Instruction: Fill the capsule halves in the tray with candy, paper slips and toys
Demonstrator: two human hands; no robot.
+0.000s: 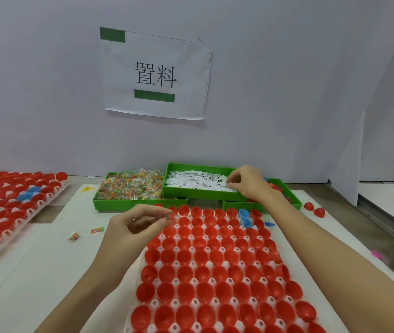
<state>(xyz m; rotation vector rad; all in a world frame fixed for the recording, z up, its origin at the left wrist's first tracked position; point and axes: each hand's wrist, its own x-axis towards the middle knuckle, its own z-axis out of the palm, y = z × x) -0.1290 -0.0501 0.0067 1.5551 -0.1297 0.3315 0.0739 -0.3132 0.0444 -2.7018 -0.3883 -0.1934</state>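
Left hand (140, 222) pinches what looks like a candy packet (167, 217) over the tray's (205, 282) far-left capsule halves (184, 209), poised to drop. Right hand (246, 182) fingers pinch paper slips (198, 181) in their green bin (203, 195), fetching the next filler.

Hands (143, 222) over red capsule tray (215, 260)

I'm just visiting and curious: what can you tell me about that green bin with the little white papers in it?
The green bin is a shallow rectangular tray, apparently plastic, with low walls. It holds a loose heap of small white paper slips printed in black. It sits raised and slightly tilted, resting across the edges of two other green bins: the candy bin on its left and a bin of coloured toys on its right. The right hand reaches into it, fingers pinching at the slips.
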